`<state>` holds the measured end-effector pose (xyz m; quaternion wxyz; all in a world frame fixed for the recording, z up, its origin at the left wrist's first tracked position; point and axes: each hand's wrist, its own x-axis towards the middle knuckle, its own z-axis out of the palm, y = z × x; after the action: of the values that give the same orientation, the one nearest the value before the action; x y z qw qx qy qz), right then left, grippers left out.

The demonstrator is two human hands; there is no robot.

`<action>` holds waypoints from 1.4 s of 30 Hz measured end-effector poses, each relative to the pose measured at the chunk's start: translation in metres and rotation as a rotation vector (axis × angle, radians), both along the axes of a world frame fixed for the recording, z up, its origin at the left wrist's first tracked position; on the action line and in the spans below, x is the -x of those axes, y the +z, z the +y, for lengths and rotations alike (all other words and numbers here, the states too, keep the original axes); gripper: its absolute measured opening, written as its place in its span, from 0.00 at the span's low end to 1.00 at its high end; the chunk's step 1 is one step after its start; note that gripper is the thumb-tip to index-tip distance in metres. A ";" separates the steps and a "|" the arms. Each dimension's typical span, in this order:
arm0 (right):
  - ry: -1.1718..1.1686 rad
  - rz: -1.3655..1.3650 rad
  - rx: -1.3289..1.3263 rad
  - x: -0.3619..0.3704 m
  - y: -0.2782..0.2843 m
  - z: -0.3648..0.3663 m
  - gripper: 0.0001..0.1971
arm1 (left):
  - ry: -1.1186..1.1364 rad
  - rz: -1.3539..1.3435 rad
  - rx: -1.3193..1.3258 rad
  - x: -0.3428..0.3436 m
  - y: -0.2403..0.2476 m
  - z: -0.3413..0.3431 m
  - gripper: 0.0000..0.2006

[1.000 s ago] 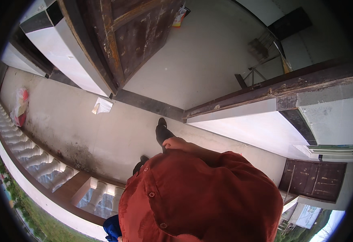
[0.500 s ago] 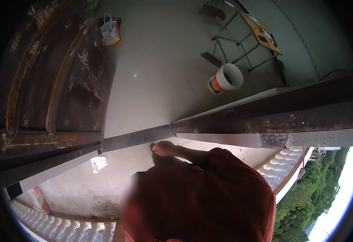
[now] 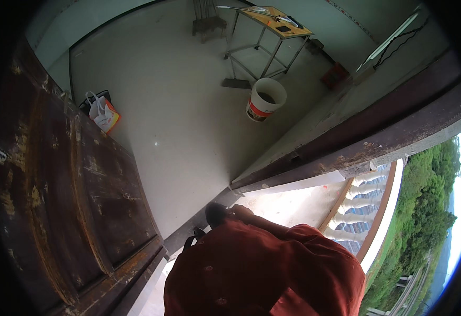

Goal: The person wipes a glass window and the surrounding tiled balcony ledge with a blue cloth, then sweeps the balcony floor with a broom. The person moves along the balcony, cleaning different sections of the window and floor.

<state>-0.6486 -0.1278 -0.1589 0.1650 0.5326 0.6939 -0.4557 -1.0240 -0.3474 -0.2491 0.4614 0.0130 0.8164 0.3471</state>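
My right hand (image 3: 241, 212) is low in front of my red shirt (image 3: 256, 268), its arm bent in from the right. The fingers look curled in; whatever they may hold is hidden. Right beside it, over the dark door sill (image 3: 191, 224), is a dark rounded shape (image 3: 217, 214) that looks like a shoe tip. A smaller black shape (image 3: 199, 231) shows to its left, and a black strap (image 3: 189, 243) sticks out past the shirt. My left hand is out of sight.
A worn brown door (image 3: 93, 195) stands at left, a dark door frame (image 3: 357, 137) at right. Inside are a white bucket (image 3: 269, 93), a wood-topped table (image 3: 272, 21), a chair (image 3: 208, 23) and a carrier bag (image 3: 104, 115). A white balustrade (image 3: 354, 205) lies outside at right.
The view has turned and tilted up, so more of the room shows and the door fills more of the left. My right hand now appears lower, beside the dark rounded shape.
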 end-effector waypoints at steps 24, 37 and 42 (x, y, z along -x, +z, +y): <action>-1.203 0.610 0.338 0.017 -0.101 0.283 0.15 | -0.630 0.022 0.020 0.130 0.048 0.539 0.26; -1.264 0.130 0.184 0.058 -0.053 0.388 0.14 | -1.357 0.156 0.263 0.257 -0.024 0.795 0.25; -1.335 0.152 0.152 0.080 -0.033 0.481 0.14 | -0.999 -0.089 -0.072 0.234 -0.005 0.985 0.24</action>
<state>-0.7284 0.3532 -0.1920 -0.1641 0.8004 0.1919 -0.5438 -1.2578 0.6376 -0.2541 0.6048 0.4034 0.6774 0.1122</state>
